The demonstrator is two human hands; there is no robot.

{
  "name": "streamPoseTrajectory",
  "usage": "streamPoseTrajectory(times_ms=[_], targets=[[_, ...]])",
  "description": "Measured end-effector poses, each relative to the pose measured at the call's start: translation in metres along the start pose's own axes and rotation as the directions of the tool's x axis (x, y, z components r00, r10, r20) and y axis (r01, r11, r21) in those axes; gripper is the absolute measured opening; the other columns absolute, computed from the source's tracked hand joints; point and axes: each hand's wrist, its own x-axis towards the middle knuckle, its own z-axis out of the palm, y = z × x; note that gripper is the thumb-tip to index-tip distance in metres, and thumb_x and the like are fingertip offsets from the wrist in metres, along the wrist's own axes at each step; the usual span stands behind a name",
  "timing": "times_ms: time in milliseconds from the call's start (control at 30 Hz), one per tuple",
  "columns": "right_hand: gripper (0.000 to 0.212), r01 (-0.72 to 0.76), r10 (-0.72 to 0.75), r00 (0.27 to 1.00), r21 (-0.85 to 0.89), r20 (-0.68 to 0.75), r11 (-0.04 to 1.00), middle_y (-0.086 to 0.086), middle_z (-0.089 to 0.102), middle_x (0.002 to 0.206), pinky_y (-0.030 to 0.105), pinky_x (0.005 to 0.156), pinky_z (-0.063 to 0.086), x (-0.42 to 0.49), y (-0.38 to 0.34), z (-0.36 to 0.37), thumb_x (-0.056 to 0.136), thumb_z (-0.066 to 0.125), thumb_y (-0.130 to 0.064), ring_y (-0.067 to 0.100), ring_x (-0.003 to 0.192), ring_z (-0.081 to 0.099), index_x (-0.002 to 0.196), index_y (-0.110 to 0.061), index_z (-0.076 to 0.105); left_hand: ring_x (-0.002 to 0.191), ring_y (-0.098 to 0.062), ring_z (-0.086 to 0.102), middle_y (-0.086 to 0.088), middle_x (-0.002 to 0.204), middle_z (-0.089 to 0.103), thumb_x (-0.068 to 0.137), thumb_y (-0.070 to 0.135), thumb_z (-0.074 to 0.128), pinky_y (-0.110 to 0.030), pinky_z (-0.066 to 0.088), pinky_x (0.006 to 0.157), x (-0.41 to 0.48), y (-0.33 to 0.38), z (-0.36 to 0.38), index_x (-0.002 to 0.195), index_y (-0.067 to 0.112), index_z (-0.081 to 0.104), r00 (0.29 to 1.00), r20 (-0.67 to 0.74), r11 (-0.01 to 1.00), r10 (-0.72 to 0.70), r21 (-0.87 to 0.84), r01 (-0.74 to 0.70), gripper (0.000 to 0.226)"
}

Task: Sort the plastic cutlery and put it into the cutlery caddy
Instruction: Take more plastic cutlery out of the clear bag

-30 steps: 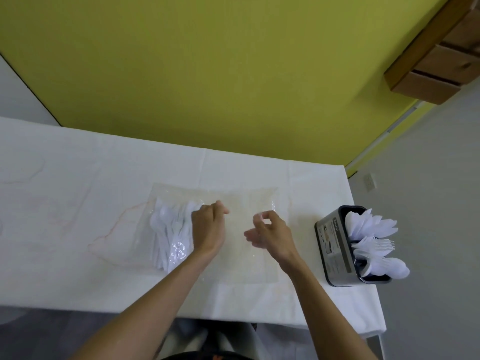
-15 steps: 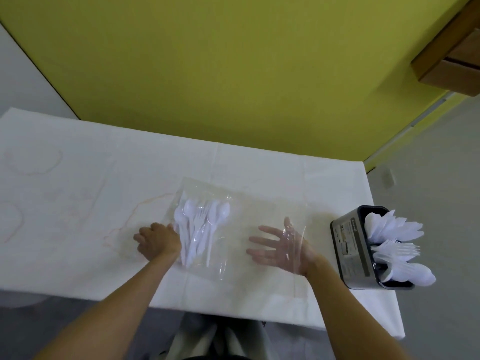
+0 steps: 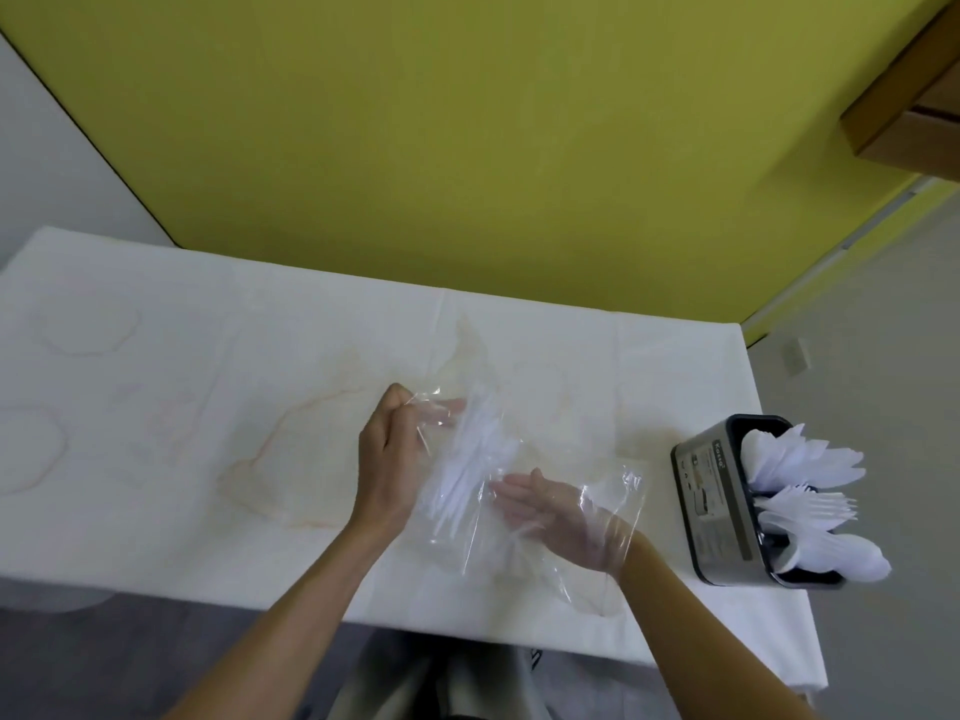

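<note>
A long table (image 3: 156, 407) draped in a white cloth (image 3: 649, 366) fills the lower half of the view, the cloth marked with faint tan ring stains to the left of the fingers and just beyond them. Past the fingers, behind the table's far edge, rises a matte olive-yellow wall (image 3: 467, 122), evenly lit. A pale grey wall (image 3: 47, 158) meets it at the far left along a dark seam. High to the right of the fingers hangs a wooden cabinet (image 3: 914, 106). Grey floor (image 3: 857, 314) spreads out on the right, and a darker patch (image 3: 130, 662) lies below the table's near edge.
</note>
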Motion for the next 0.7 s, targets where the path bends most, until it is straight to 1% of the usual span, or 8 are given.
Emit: streamPoseTrajectory(times_ms=[67, 167, 200, 267, 367, 467, 567, 700], targets=[[0.09, 0.012, -0.014, 0.998, 0.029, 0.059, 1.0, 0.015, 0.065, 0.124, 0.029, 0.084, 0.057, -0.003, -0.001, 0.006, 0.055, 0.094, -0.037, 0.021, 0.113, 0.066, 0.124, 0.004, 0.054, 0.093, -0.021, 0.063, 0.001, 0.09, 0.076, 0.092, 0.016, 0.045, -0.03, 0.039, 0.074, -0.002, 0.01, 0.006, 0.067, 0.015, 0.038, 0.996, 0.083, 0.996, -0.008, -0.088, 0.015, 0.026], [0.015, 0.02, -0.031, 0.997, 0.164, 0.069, 0.986, 0.015, 0.064, 0.112, 0.027, 0.079, 0.057, -0.006, -0.002, 0.012, 0.092, 0.059, -0.001, 0.021, 0.104, 0.07, 0.106, 0.003, 0.061, 0.088, -0.015, 0.068, -0.009, 0.076, 0.059, 0.089, 0.021, 0.059, -0.032, 0.039, 0.075, 0.002, 0.02, 0.012, 0.068, 0.018, 0.028, 0.977, 0.21, 0.975, -0.039, -0.206, 0.083, 0.038], [0.023, 0.026, -0.04, 0.997, 0.215, 0.061, 0.976, 0.012, 0.066, 0.104, 0.027, 0.081, 0.056, -0.006, -0.001, 0.01, 0.096, 0.046, 0.007, 0.02, 0.099, 0.071, 0.093, -0.001, 0.067, 0.085, -0.017, 0.069, -0.013, 0.074, 0.052, 0.091, 0.016, 0.059, -0.029, 0.042, 0.074, 0.004, 0.02, 0.014, 0.068, 0.019, 0.027, 0.974, 0.223, 0.96, -0.044, -0.26, 0.103, 0.039], [0.044, 0.041, -0.058, 0.996, 0.238, 0.067, 0.97, 0.005, 0.072, 0.09, 0.027, 0.088, 0.05, -0.006, -0.003, 0.018, 0.099, 0.043, 0.0, 0.016, 0.09, 0.071, 0.072, -0.011, 0.076, 0.083, -0.025, 0.071, -0.016, 0.075, 0.059, 0.096, 0.008, 0.051, -0.029, 0.053, 0.072, 0.007, 0.021, 0.019, 0.074, 0.016, 0.031, 0.973, 0.217, 0.926, -0.072, -0.349, 0.146, 0.031], [0.025, 0.079, -0.089, 0.995, 0.161, 0.054, 0.984, 0.007, 0.071, 0.103, 0.032, 0.095, 0.048, -0.008, -0.012, 0.042, 0.096, 0.055, -0.022, 0.02, 0.097, 0.068, 0.095, -0.011, 0.078, 0.076, -0.026, 0.073, -0.011, 0.078, 0.069, 0.099, 0.008, 0.044, -0.031, 0.059, 0.065, 0.005, 0.02, 0.025, 0.101, 0.013, 0.038, 0.971, 0.195, 0.914, -0.136, -0.353, 0.199, 0.008], [0.03, 0.061, -0.08, 0.993, 0.205, 0.086, 0.977, 0.007, 0.066, 0.109, 0.035, 0.095, 0.049, -0.001, -0.016, 0.053, 0.098, 0.049, -0.022, 0.022, 0.102, 0.064, 0.117, -0.011, 0.069, 0.075, -0.024, 0.074, -0.012, 0.078, 0.065, 0.1, 0.007, 0.042, -0.026, 0.056, 0.056, 0.001, 0.015, 0.029, 0.118, 0.011, 0.042, 0.965, 0.183, 0.911, -0.189, -0.335, 0.242, 0.019], [0.043, 0.068, -0.096, 0.989, 0.226, 0.116, 0.972, 0.015, 0.055, 0.126, 0.037, 0.098, 0.04, 0.004, -0.018, 0.054, 0.097, 0.04, -0.02, 0.028, 0.116, 0.052, 0.134, -0.004, 0.055, 0.07, -0.02, 0.073, -0.011, 0.081, 0.064, 0.099, 0.009, 0.043, -0.025, 0.055, 0.057, 0.003, 0.012, 0.028, 0.12, 0.015, 0.046, 0.975, 0.118, 0.932, -0.187, -0.294, 0.215, 0.022], [0.045, 0.092, -0.12, 0.983, 0.191, 0.14, 0.977, 0.019, 0.058, 0.114, 0.04, 0.097, 0.04, -0.001, -0.02, 0.053, 0.08, 0.066, -0.027, 0.032, 0.103, 0.057, 0.118, -0.002, 0.065, 0.067, -0.021, 0.072, -0.008, 0.079, 0.061, 0.099, 0.01, 0.045, -0.025, 0.055, 0.055, 0.015, 0.011, 0.017, 0.12, 0.016, 0.046, 0.989, 0.026, 0.935, -0.146, -0.322, 0.146, 0.021]])
